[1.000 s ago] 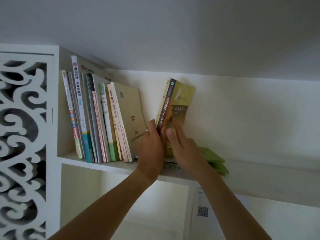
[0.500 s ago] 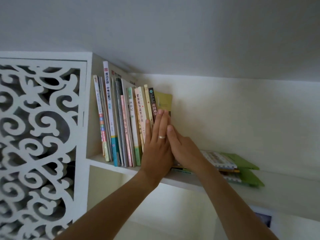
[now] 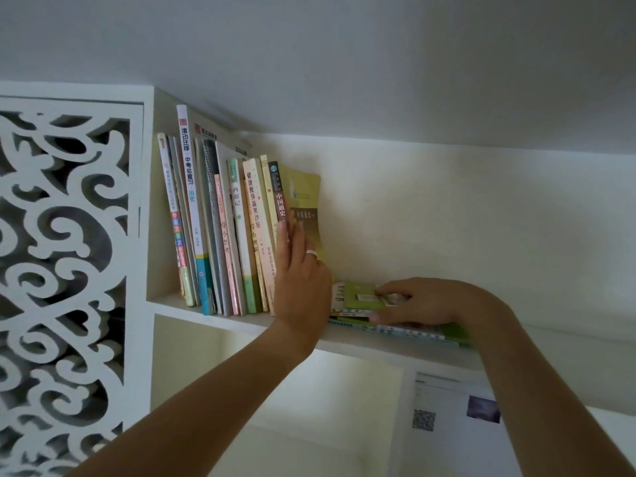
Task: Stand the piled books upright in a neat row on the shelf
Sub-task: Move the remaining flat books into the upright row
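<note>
The olive-yellow history book (image 3: 303,201) now stands at the right end of the upright row (image 3: 220,235) on the white shelf (image 3: 241,323). The left hand (image 3: 301,277) presses flat against its cover, fingers straight and together. The right hand (image 3: 423,301) has left that book and now pinches the top green book (image 3: 354,296) of the flat pile (image 3: 413,330) just right of the row, thumb beneath, fingers curled over.

This looks like a home study corner. A white wall shelf (image 3: 241,327) holds school and leisure books (image 3: 220,228), with a carved white lattice panel (image 3: 62,253) at the frame's left. The printed sheet (image 3: 454,418) at lower right is too blurred to read.
</note>
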Demonstrator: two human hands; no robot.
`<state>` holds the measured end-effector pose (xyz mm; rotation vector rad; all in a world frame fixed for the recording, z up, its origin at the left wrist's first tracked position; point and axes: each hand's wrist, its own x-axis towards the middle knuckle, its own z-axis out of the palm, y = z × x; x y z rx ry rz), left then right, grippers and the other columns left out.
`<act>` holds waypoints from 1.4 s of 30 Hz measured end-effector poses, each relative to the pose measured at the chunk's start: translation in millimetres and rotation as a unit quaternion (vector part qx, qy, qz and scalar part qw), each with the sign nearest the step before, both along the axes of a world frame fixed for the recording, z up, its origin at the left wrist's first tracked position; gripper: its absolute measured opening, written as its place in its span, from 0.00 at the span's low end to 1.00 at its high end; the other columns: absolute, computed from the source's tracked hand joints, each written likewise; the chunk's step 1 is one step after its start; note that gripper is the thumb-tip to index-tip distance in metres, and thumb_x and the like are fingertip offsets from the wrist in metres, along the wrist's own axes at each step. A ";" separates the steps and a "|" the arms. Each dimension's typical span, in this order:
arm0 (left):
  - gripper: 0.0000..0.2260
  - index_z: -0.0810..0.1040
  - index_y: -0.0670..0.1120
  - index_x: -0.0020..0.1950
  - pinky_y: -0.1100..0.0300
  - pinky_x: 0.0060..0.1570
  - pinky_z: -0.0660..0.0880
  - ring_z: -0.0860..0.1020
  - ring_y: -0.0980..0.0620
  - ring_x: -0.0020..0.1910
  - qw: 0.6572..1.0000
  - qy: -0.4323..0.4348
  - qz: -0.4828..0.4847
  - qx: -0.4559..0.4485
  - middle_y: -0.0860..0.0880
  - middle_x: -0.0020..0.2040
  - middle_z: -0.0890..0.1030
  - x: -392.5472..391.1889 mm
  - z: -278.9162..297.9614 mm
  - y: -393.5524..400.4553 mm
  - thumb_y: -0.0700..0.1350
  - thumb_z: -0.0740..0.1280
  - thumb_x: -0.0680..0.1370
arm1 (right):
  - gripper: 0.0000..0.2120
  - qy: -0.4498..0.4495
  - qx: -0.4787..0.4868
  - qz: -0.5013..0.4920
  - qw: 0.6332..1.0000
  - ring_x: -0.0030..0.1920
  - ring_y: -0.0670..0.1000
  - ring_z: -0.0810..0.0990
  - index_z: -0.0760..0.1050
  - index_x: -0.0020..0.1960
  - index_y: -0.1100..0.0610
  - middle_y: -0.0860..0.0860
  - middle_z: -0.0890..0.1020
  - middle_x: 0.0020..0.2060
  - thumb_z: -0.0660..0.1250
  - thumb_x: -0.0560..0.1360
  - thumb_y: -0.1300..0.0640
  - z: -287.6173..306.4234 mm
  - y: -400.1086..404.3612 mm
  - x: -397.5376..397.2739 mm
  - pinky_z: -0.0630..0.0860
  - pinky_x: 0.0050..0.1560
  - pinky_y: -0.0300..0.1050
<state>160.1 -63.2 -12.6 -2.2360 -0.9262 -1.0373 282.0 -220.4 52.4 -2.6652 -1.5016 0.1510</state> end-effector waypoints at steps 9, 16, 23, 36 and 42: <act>0.17 0.78 0.50 0.67 0.52 0.57 0.77 0.79 0.49 0.57 0.888 0.101 -0.431 -0.127 0.49 0.62 0.83 18.2 13.0 -7.8 0.40 0.61 0.80 | 0.39 -0.057 0.025 -0.013 0.998 0.70 0.53 0.73 0.65 0.80 0.46 0.49 0.70 0.76 0.62 0.75 0.28 -6.0 -28.5 9.3 0.71 0.66 0.47; 0.26 0.81 0.52 0.55 0.53 0.42 0.78 0.80 0.49 0.41 0.942 0.099 -0.320 -0.039 0.51 0.46 0.79 13.4 2.8 13.8 0.68 0.51 0.79 | 0.29 -0.006 0.105 0.080 0.991 0.63 0.49 0.79 0.73 0.71 0.40 0.44 0.80 0.65 0.71 0.72 0.33 -22.2 -0.8 -6.2 0.76 0.64 0.50; 0.39 0.72 0.52 0.71 0.50 0.53 0.79 0.80 0.46 0.52 0.954 0.188 -0.220 -0.076 0.48 0.57 0.78 17.8 13.6 9.6 0.79 0.61 0.71 | 0.20 0.027 0.355 -0.093 0.930 0.52 0.52 0.79 0.77 0.68 0.54 0.56 0.80 0.64 0.55 0.85 0.46 -14.1 -10.1 7.7 0.72 0.50 0.43; 0.29 0.65 0.49 0.78 0.54 0.52 0.80 0.80 0.48 0.54 0.923 0.195 -0.330 -0.004 0.46 0.64 0.79 23.0 20.7 -2.5 0.60 0.66 0.81 | 0.29 0.366 0.527 -0.247 0.726 0.67 0.62 0.72 0.66 0.74 0.59 0.57 0.68 0.73 0.56 0.84 0.38 -15.5 -37.3 35.8 0.81 0.51 0.58; 0.31 0.58 0.51 0.77 0.47 0.45 0.83 0.80 0.44 0.51 0.949 0.072 -0.308 -0.010 0.44 0.63 0.75 48.1 2.8 -15.3 0.48 0.69 0.78 | 0.15 0.441 0.660 -0.162 0.586 0.49 0.56 0.82 0.75 0.53 0.60 0.55 0.78 0.46 0.61 0.84 0.48 -20.2 -25.2 34.7 0.79 0.35 0.38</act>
